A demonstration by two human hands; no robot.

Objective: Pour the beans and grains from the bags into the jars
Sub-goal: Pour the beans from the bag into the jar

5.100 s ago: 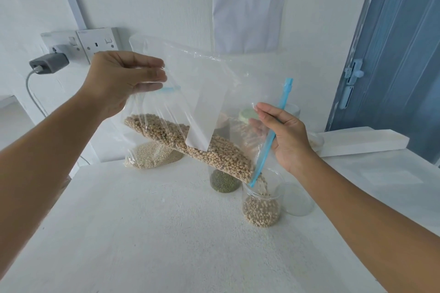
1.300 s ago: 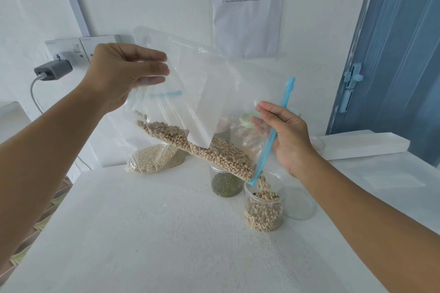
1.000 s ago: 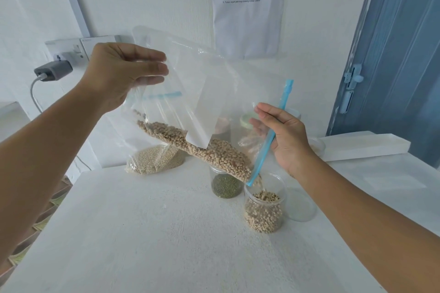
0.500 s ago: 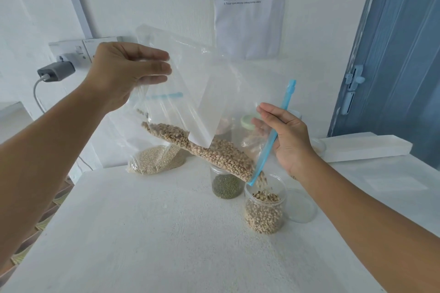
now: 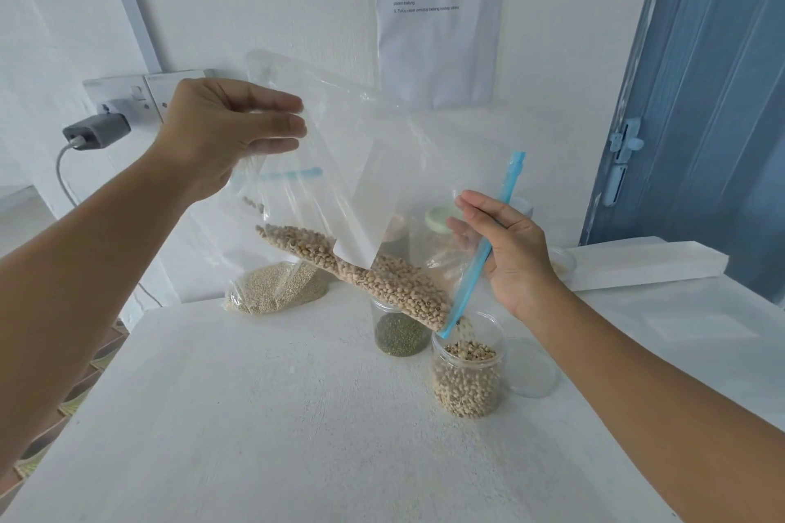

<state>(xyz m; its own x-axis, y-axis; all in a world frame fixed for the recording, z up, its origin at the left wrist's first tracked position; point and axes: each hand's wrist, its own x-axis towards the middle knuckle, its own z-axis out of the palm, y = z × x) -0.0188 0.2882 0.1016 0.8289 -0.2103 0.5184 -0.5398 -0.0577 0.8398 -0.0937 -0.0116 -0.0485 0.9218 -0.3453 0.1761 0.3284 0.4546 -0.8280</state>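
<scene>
- Nearest the camera, two bare forearms reach out over the white table, one from each side.
- Low and right of centre, the bean jar stands upright on the table, mostly full of pale beans; a few beans hang in the air just above its mouth.
- Right above that mouth sits the lowest corner of the clear bag, where the blue zip strip ends. This is the relation that matters: the corner must stay over the opening.
- Holding the zip edge is the right hand, thumb and fingers pinching the film just above the jar. It is the nearer hand to the jar, so it steers the spout.
- Up and to the left, the left hand pinches the bag's closed end between thumb and fingers, well above the jar.
- Between the two hands the bag's long axis slopes from upper left down to lower right, and the remaining beans lie in a ridge along the low edge, sliding toward the zip.
- My judgement: raising the left hand further should empty the rest; drifting the right hand sideways would spill beans.
- Behind the bean jar stands a jar of green grains, and an empty clear jar sits just right.
- Farthest back, a bag of small pale grains lies against the wall.
</scene>
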